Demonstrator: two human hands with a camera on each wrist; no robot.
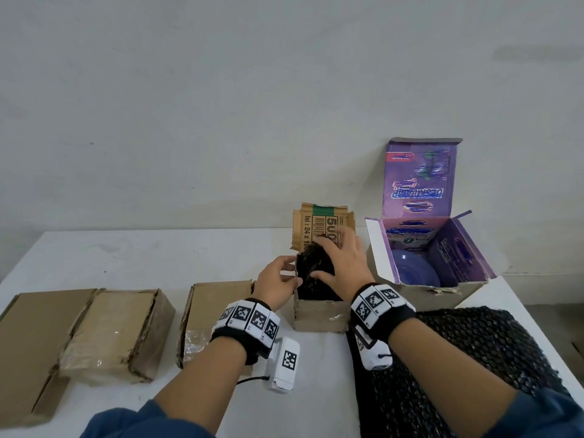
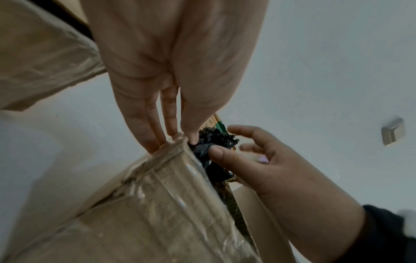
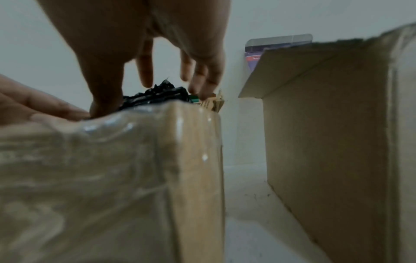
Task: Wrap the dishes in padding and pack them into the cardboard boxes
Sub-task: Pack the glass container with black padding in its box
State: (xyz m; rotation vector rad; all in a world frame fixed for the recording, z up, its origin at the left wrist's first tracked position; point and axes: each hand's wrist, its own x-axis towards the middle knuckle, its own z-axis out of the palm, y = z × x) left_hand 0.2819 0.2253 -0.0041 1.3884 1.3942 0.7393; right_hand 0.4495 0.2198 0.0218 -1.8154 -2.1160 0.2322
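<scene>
Bundle (image 1: 314, 270) of black bubble padding, presumably with a dish inside though none shows, stands half sunk in the small open box (image 1: 317, 314). From the head view the right hand (image 1: 343, 263) lies over its top with fingers spread and the thumb on its near face, pressing rather than pinching; the left hand (image 1: 276, 278) is just beside it with straight fingers at the box's left rim. Right of the grip an open purple box (image 1: 420, 248) holds a blue bowl (image 1: 414, 270); loose padding (image 1: 474, 358) lies under the right forearm.

From the left wrist view, straight fingers (image 2: 146, 131) touch the taped box edge (image 2: 175, 142) while the other hand's thumb (image 2: 221, 154) presses the crinkled black wrap (image 2: 213, 137).

From the right wrist view, the wrap (image 3: 157, 97) bulges above the box wall (image 3: 135, 142), glossy and lumpy.

The fit looks tight: hard pushing could split the taped corner, or shift the padding and leave the dish bare against cardboard.
</scene>
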